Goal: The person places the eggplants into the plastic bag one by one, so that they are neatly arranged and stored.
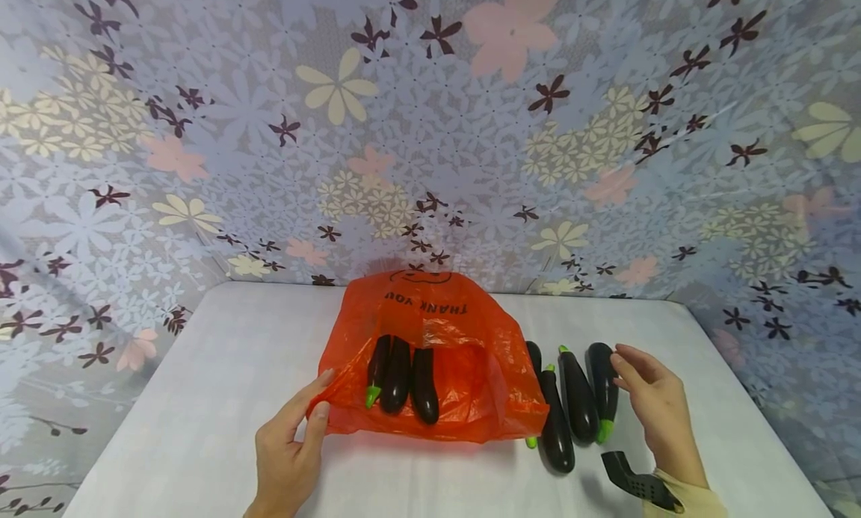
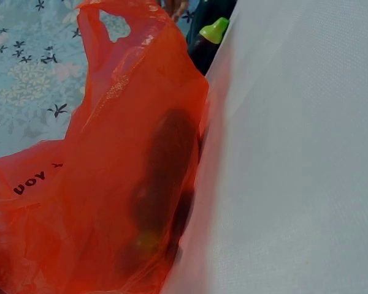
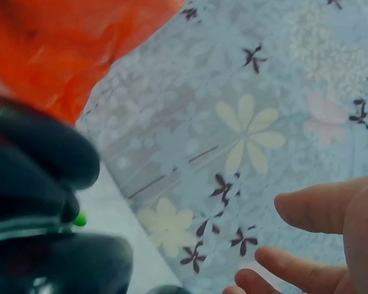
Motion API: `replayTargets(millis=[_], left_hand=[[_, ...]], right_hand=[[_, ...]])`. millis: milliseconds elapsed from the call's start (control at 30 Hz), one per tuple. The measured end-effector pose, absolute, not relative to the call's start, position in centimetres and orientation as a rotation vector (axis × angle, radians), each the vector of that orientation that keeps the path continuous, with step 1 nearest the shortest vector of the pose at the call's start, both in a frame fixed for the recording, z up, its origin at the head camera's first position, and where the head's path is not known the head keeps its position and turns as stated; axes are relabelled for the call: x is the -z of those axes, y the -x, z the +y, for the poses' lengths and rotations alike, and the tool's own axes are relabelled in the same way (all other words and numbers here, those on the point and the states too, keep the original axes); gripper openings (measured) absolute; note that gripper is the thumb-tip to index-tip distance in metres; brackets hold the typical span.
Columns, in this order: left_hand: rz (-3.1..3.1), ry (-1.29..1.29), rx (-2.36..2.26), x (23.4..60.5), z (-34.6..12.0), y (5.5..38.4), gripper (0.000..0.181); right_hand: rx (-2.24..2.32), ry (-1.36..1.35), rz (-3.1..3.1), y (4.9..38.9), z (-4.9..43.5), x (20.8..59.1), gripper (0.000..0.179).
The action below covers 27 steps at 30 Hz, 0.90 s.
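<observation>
Eggplants (image 1: 578,400) on white table (image 1: 222,368), floral backdrop (image 1: 444,152)

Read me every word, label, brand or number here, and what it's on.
"THANK YOU": black letters on the red plastic bag, upside down in the head view; the left wrist view shows just "YOU" and part of another letter.
No other readable text.

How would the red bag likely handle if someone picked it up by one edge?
The red bag is probably floppy: its walls are creased. It looks thin, since dark shapes show through it in the left wrist view. Lifted at the edge the left hand holds, it would likely tilt, and the glossy eggplants inside might slide.
</observation>
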<state>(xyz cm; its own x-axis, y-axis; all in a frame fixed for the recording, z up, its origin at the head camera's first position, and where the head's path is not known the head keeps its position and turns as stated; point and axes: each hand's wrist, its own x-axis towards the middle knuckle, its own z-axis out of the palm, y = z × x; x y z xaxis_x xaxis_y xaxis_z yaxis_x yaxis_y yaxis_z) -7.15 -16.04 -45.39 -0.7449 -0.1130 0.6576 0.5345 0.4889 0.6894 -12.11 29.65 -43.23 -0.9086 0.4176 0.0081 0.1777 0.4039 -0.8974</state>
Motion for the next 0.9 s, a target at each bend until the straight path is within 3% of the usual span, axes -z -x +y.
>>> replayTargets(millis=[900], left_hand=[[-2.141,0.287,1.275,45.1,-16.3,7.1,0.036]], right_hand=[[-1.438,0.829,-2.652,13.1,31.8,46.8,0.081]])
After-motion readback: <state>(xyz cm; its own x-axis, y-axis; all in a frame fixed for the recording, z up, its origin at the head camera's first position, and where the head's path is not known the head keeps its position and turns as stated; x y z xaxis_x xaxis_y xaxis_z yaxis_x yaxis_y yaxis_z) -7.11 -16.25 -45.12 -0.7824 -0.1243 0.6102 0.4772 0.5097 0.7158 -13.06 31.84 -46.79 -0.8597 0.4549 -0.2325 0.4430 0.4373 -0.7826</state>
